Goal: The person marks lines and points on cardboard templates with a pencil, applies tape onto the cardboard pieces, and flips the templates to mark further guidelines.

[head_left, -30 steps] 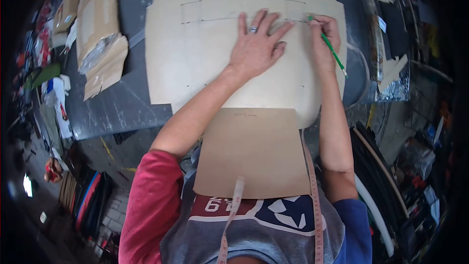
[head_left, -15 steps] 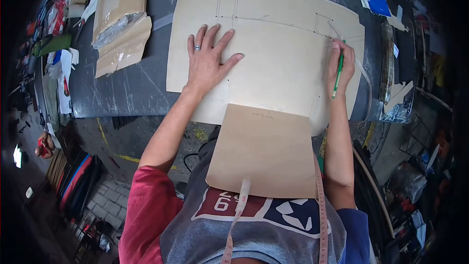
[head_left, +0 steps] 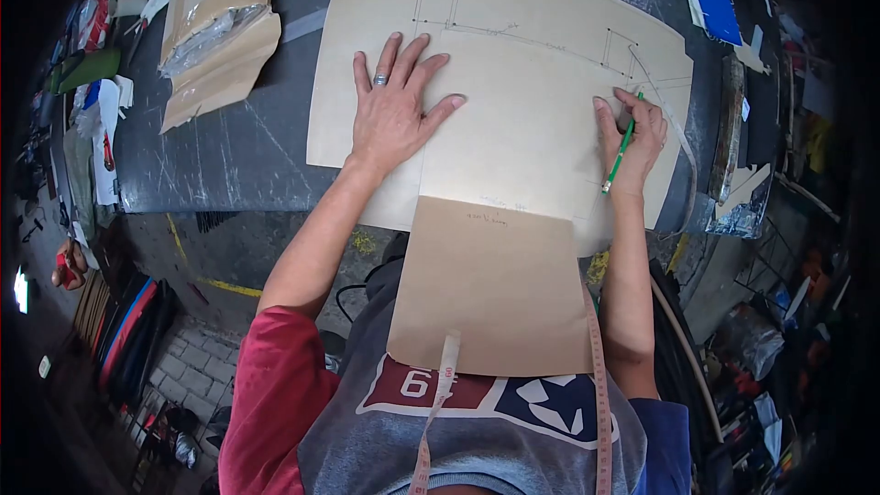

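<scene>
A large tan sheet of pattern paper (head_left: 522, 128) lies on the dark table, with pencilled lines, dots and two small rectangles near its far edge. My left hand (head_left: 394, 119) rests flat on its left part, fingers spread, a ring on one finger. Toward the right side, my right hand (head_left: 643, 142) holds a green pencil (head_left: 621, 158) among its fingers, the thumb standing apart. The pencil slants, its tip end by the fingertips close to the drawn lines. A browner paper piece (head_left: 490, 284) with handwriting hangs over the near edge against my shirt.
A tape measure (head_left: 602, 403) hangs round my neck. Cardboard packaging (head_left: 220, 64) lies at the table's left, a blue item (head_left: 715, 9) at the far right. A long worn bar (head_left: 729, 115) sits along the right edge. Another person (head_left: 69, 264) is at far left.
My right thumb has moved away from the pencil, and the hand has shifted slightly down and right of the drawn rectangle. My left hand stays flat. The whole view has tilted a little.
</scene>
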The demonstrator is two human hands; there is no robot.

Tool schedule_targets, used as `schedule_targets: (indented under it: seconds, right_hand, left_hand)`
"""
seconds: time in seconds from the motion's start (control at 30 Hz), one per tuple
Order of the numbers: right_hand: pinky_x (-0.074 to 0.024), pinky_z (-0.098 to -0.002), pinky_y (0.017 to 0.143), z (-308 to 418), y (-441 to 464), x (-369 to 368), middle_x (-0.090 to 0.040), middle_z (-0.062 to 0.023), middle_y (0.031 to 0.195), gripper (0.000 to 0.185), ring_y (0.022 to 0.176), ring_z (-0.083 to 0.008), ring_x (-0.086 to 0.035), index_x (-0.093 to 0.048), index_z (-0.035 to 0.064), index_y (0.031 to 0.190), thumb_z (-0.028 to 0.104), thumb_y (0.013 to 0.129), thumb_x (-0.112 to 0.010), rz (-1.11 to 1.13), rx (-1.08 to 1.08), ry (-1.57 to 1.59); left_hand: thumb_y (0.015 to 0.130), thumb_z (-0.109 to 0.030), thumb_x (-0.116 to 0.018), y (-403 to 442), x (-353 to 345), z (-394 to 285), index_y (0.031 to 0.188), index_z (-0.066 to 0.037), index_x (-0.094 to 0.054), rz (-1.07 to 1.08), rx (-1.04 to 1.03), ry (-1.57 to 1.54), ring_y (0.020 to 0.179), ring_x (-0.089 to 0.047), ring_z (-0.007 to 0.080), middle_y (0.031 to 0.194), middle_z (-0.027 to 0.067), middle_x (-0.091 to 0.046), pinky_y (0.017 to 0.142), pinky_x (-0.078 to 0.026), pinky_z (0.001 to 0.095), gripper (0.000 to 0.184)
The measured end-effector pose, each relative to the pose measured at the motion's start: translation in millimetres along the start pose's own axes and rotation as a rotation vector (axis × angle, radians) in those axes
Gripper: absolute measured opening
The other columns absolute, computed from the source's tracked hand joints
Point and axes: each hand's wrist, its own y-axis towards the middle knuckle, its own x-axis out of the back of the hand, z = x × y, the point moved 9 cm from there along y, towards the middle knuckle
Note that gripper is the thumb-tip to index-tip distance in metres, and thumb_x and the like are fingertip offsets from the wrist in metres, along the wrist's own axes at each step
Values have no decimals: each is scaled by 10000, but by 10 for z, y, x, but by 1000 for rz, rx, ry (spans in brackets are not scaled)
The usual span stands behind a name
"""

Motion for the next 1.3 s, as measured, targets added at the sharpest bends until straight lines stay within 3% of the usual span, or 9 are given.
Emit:
schedule_targets:
  seconds: [0.3,0.57,0.67,0.8,1.3]
  right_hand:
    - [-473,-378,882,30,-17,-45,-671,-72,976,254,944,-257,-595,-790,124,1087,227,870,-873,18,63,29]
    - [-471,-387,890,20,-20,-71,-676,-83,976,207,936,-272,-596,-792,133,1069,196,881,-849,17,-27,19]
    - [-433,-403,896,12,-54,-67,-646,-53,973,201,940,-264,-590,-795,185,1065,231,873,-834,-59,72,64]
    - [-428,-373,896,46,-49,-59,-661,-46,1014,226,953,-255,-589,-798,195,1106,182,881,-820,-1,10,12]
    - [-400,-402,906,24,-55,-102,-617,-24,1007,268,997,-241,-572,-798,265,1173,218,909,-784,19,-22,7]
  left_hand:
    - [1011,-595,-621,11,14,-10,1547,-250,-543,-14,0,11,1586,-288,313,1635,46,-452,1261,-97,695,642]
    - [1015,-574,-628,-1,47,3,1549,-243,-542,7,8,14,1590,-282,323,1644,53,-444,1262,-97,694,634]
    - [1016,-566,-631,37,7,-62,1549,-235,-542,23,-9,1,1592,-277,328,1651,57,-436,1266,-93,686,633]
    - [1016,-555,-635,31,31,-32,1554,-231,-537,27,-3,2,1595,-270,336,1656,63,-429,1274,-82,665,635]
    - [1015,-550,-639,27,3,-14,1565,-235,-524,35,7,28,1598,-266,338,1653,75,-430,1281,-69,648,643]
